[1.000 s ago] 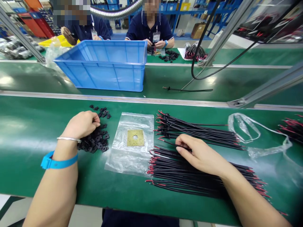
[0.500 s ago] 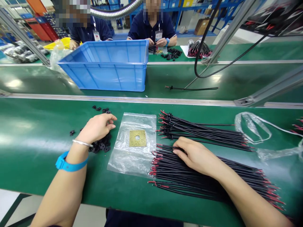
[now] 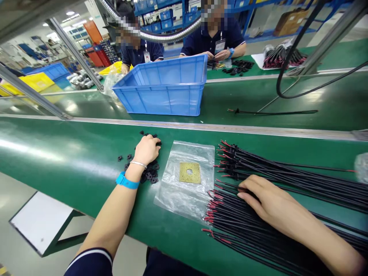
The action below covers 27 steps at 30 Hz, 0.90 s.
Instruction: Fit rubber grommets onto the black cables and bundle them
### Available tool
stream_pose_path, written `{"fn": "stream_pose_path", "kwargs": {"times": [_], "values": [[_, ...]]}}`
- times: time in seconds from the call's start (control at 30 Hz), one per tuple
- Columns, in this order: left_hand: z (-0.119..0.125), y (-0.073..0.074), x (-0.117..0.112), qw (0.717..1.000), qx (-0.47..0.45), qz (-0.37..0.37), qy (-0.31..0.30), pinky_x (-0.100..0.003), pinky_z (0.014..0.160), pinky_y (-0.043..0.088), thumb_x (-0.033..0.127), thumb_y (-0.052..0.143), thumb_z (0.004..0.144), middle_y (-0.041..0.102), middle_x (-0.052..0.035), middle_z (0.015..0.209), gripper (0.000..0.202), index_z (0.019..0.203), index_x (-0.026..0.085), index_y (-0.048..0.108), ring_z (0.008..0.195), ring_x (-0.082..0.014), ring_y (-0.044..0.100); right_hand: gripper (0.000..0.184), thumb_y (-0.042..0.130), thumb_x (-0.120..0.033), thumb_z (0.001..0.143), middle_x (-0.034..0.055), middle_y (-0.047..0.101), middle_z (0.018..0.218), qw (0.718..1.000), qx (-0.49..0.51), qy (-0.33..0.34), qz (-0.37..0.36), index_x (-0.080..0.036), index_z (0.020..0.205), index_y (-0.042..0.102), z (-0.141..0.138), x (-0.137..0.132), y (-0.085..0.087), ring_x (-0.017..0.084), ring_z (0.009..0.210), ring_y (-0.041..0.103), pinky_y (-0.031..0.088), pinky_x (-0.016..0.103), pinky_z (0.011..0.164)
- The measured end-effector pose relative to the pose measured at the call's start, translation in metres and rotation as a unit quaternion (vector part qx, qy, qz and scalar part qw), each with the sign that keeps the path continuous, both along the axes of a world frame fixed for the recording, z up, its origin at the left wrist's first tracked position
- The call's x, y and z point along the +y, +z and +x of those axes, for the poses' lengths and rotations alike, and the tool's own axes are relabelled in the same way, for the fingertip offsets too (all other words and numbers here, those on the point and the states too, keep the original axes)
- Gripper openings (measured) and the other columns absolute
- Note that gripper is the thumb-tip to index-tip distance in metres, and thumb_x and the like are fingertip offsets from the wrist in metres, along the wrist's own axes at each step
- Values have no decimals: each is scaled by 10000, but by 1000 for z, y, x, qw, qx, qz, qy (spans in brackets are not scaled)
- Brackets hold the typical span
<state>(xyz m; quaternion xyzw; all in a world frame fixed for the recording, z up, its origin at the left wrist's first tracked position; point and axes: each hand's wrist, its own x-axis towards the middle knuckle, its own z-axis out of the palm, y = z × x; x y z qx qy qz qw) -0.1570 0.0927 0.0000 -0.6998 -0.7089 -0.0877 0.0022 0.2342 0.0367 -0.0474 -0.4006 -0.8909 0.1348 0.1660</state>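
My left hand [image 3: 147, 148] reaches over a scattered pile of small black ring-shaped parts [image 3: 149, 175], its fingers curled down at the pile's far end. Its fingertips meet dark parts there; whether one is between them is hidden. My right hand [image 3: 266, 195] lies over a row of black cables [image 3: 230, 214] with red wire ends. Thumb and fingers close on one black cable at the row's upper edge. Just beyond lies a bundle of cables with black fittings [image 3: 255, 163] near their left ends. Between the hands is a clear plastic bag [image 3: 169, 191] with a square yellowish pad [image 3: 186, 176].
A blue bin [image 3: 163, 99] stands behind the metal rail [image 3: 172, 124]. A single cable [image 3: 276, 112] lies to its right. Two people sit across the bench, with black parts [image 3: 241, 67] and a cable bundle [image 3: 283, 57] near them. A dark hose [image 3: 283, 73] hangs at right.
The view has swung left, so everything sits further right. My left hand has moved to the far end of the black parts, its fingers now bent down. My right hand stays on the cables.
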Motion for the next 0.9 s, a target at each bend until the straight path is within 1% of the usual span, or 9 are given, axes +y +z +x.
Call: {"fn": "stream_pose_path", "kwargs": {"times": [0.1,0.23,0.3,0.37,0.5,0.7,0.77,0.83,0.9], "values": [[2,-1,2,1000,-20,5,11,-414,894,494,183,529,834,713,-147,1001,251,973,168,737,995,-302,640,210,402,-330,972,68,579,890,1000,-9,4,-14,-213,915,566,-1,-2,2,220,837,581,492,364,749],[17,13,-9,998,-69,12,0,-360,779,526,255,536,858,749,-82,920,220,983,199,709,850,-251,687,178,386,-310,973,64,565,857,999,10,-21,-26,-210,906,516,-4,-4,11,213,795,567,480,352,706],[36,20,-21,993,-109,-1,-51,-292,715,527,289,557,861,750,-30,875,190,980,215,685,768,-190,686,145,392,-304,977,50,565,846,999,32,-36,-25,-214,943,500,-5,-6,20,196,764,567,476,331,685],[59,22,-34,979,-142,-26,-147,-264,679,513,277,566,862,737,-6,842,148,951,217,668,730,-160,669,116,402,-286,975,38,574,846,997,62,-40,-10,-219,972,496,-7,-8,29,180,748,571,473,308,671],[95,15,-53,948,-61,-27,-311,-311,751,481,226,538,881,682,-42,859,131,878,199,666,820,-191,622,83,431,-257,966,20,606,829,992,119,-31,18,-225,968,507,-12,-13,40,156,709,590,468,275,650],[104,14,-55,939,-1,-44,-342,-334,720,446,229,560,866,618,-67,871,168,725,183,638,820,-202,554,56,479,-258,935,18,615,792,986,163,-31,19,-225,926,523,-20,-19,42,143,649,583,458,268,607],[105,14,-56,943,-72,-48,-321,-357,768,448,186,564,839,629,-74,878,123,725,183,610,861,-217,562,48,476,-219,923,8,596,764,984,177,-21,28,-223,917,523,-22,-21,46,133,624,559,446,260,591],[108,14,-58,928,-242,-83,-269,-364,784,463,163,556,828,662,-70,931,79,754,188,564,864,-207,591,67,473,-174,916,0,586,749,980,195,-5,37,-223,917,519,-25,-25,50,126,619,545,437,252,584],[113,12,-61,851,-462,-152,-196,-348,746,490,197,548,848,687,-69,1002,94,767,190,502,773,-165,623,87,484,-145,914,-5,583,738,977,207,7,48,-221,934,520,-28,-28,52,123,612,534,427,249,579]]}}
